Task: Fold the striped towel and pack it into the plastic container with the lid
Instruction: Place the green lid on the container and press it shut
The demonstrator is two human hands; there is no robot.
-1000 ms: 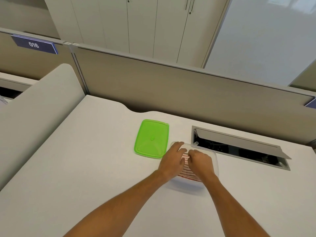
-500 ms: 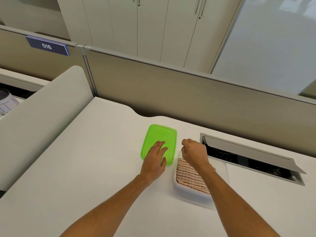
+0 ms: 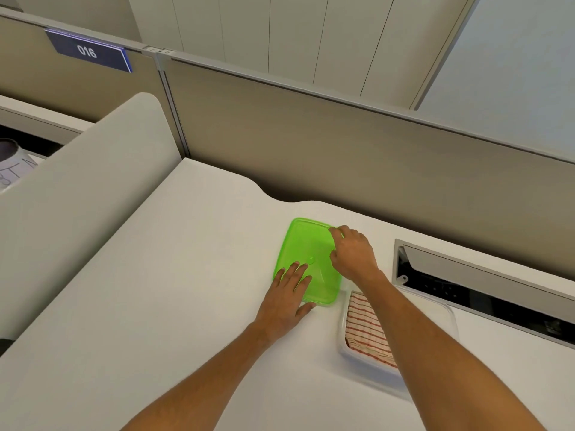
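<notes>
White desk [image 3: 155,306]: green lid [image 3: 306,253] lies flat, long axis running away from the viewer. Left hand [image 3: 287,298] rests splayed on its near edge; right hand [image 3: 353,255] pinches its far-right edge. Folded striped towel [image 3: 365,332] sits inside clear container [image 3: 448,318] just right.

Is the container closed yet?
Open. The green lid lies on the desk beside the container, the striped towel showing inside.
</notes>
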